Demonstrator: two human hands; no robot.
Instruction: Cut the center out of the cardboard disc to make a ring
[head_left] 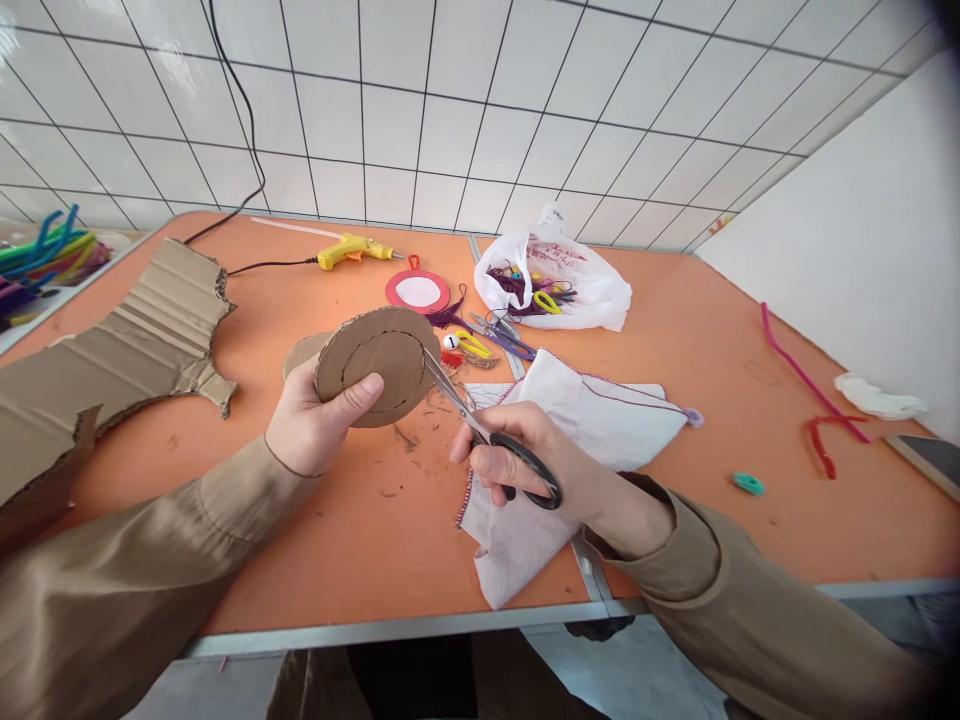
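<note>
The left hand [307, 425] pinches the cardboard disc [382, 358] between thumb and fingers, probably to steady it. The right hand [529, 450] grasps the scissors [480, 430] by their handles, so the blade tips reach its face, above the bench [360, 540].

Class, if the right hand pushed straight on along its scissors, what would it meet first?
Probably the cardboard disc in the left hand; the scissors appear at its right edge, though depth is unclear.
</note>
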